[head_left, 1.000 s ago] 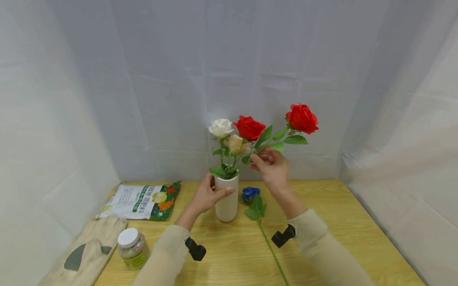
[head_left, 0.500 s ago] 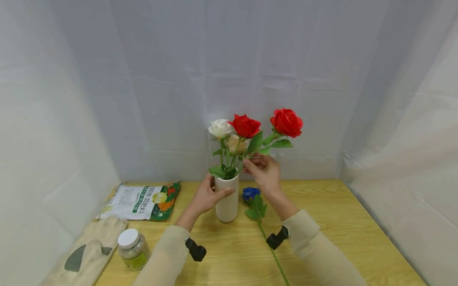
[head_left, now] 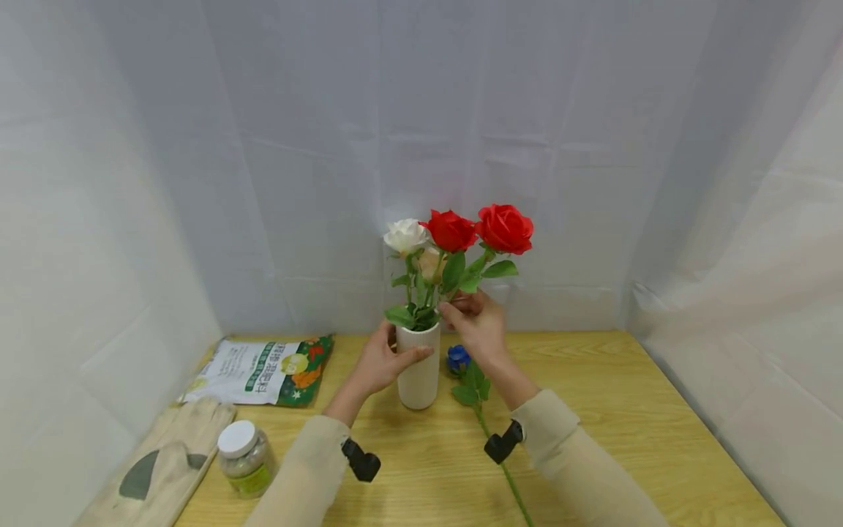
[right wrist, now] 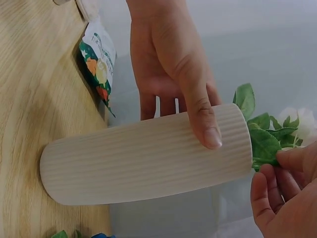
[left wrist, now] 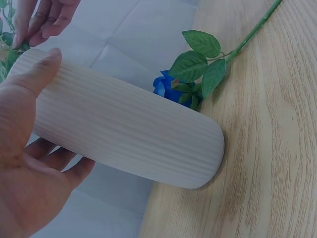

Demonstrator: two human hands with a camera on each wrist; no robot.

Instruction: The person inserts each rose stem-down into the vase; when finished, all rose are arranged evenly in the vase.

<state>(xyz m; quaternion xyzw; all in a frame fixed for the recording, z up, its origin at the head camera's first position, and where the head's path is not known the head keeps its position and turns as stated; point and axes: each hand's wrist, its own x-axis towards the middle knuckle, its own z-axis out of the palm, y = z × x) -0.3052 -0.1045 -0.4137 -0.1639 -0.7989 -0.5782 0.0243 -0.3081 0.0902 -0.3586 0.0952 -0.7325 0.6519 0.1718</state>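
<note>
A white ribbed vase (head_left: 418, 373) stands upright on the table, gripped near its rim by my left hand (head_left: 380, 360), thumb across the front and fingers behind. My right hand (head_left: 479, 328) pinches the stem of a red rose (head_left: 505, 229) just above the vase mouth; the bloom leans to the right. In the vase stand a white rose (head_left: 405, 236), another red rose (head_left: 451, 230) and a peach rose (head_left: 431, 265), the last partly covered by leaves. Green leaves (right wrist: 265, 145) crowd the rim in the right wrist view, so the lower end of the pinched stem is hidden.
A blue rose (head_left: 458, 359) lies on the wooden table (head_left: 619, 410), its stem running toward the front edge. On the left are a printed bag (head_left: 263, 372), a jar with a white lid (head_left: 245, 460) and a work glove (head_left: 158, 461). White sheeting encloses the back and sides.
My right hand has moved left and slightly down with the red rose, bringing its bloom close to the other red one. The left hand and the vase have stayed in place.
</note>
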